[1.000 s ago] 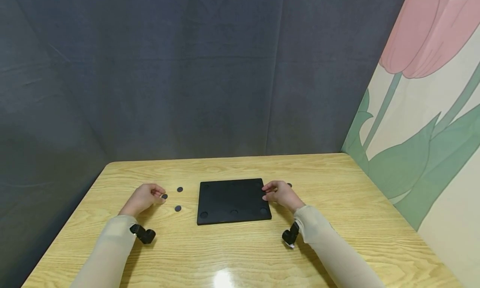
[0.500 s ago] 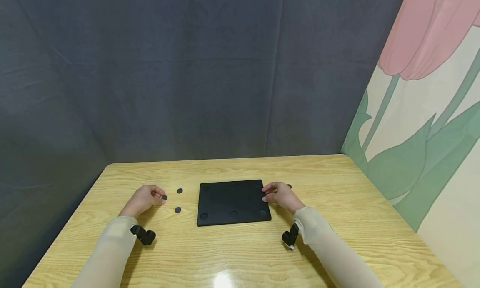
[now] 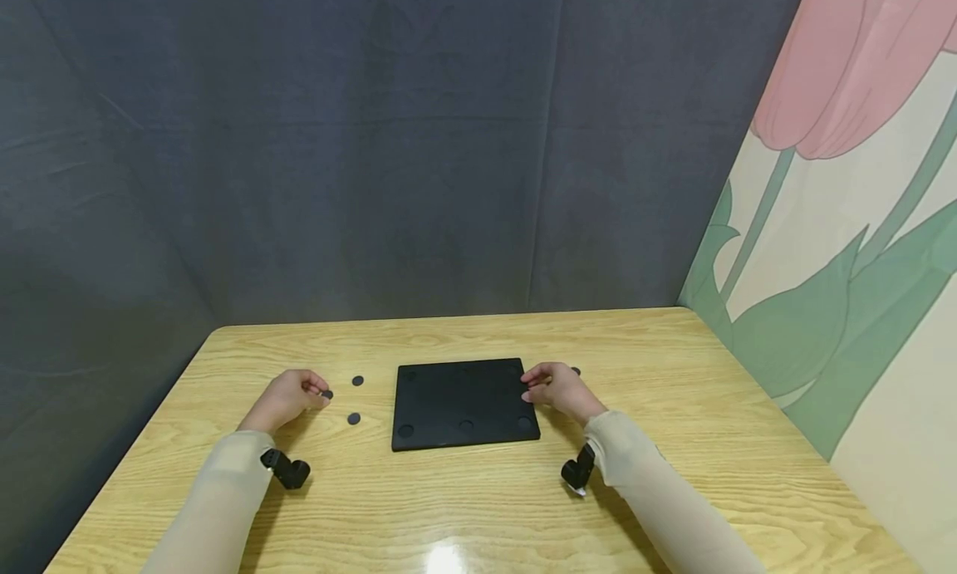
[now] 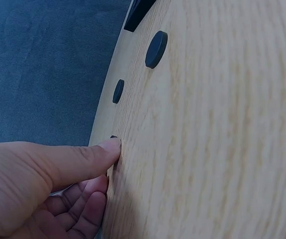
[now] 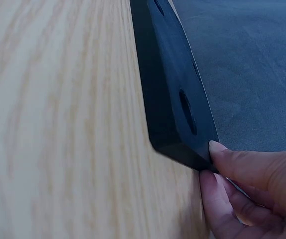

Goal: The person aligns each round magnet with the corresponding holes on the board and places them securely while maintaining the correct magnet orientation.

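Note:
A flat black rectangular board (image 3: pixel 463 399) with round recesses lies on the table. My right hand (image 3: pixel 562 389) holds its right edge, the thumb (image 5: pixel 227 154) on the upper face and the fingers against the side. Left of the board, my left hand (image 3: pixel 290 395) pinches a small black disc (image 3: pixel 327 394) at the tabletop; in the left wrist view the thumb (image 4: pixel 95 157) hides most of it. Two more black discs lie between that hand and the board, a farther one (image 3: pixel 358 380) and a nearer one (image 3: pixel 355 419).
Another black disc (image 3: pixel 576 371) sits just behind my right hand, partly covered by it. The wood-grain table (image 3: pixel 359 507) ends at a dark curtain (image 3: pixel 374 159) at the back. On the right stands a wall panel with a tulip pattern (image 3: pixel 822 291).
Both hands keep their places at the disc and at the board's edge. Only the head view has shifted very slightly.

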A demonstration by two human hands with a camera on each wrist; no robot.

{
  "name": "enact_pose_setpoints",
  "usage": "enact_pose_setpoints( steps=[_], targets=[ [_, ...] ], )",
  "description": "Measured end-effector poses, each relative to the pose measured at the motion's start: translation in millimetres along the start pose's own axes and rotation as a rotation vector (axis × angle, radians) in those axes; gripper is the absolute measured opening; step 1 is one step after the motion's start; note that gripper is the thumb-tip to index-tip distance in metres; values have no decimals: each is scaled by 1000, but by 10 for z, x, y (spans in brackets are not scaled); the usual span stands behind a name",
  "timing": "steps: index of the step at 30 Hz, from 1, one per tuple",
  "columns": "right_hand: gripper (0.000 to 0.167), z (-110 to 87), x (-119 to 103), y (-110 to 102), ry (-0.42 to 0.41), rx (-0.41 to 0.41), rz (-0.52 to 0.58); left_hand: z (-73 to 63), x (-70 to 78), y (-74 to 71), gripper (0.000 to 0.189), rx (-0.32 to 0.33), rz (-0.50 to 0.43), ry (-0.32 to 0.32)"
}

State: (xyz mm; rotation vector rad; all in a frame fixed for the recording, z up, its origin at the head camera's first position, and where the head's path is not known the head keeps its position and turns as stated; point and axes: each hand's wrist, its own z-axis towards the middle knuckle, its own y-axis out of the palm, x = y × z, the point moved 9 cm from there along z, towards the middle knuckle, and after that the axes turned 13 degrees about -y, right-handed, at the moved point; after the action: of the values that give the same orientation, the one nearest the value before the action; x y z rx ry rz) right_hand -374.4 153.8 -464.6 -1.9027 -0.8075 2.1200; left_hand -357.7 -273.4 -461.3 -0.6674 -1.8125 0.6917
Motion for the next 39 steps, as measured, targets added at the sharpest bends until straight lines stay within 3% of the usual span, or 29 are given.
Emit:
enact_pose_setpoints(
  steps=[39],
  targets=[
    [25, -4, -6, 2, -5, -4, 26, -39, 25, -2, 13, -13, -8, 14]
  ],
)
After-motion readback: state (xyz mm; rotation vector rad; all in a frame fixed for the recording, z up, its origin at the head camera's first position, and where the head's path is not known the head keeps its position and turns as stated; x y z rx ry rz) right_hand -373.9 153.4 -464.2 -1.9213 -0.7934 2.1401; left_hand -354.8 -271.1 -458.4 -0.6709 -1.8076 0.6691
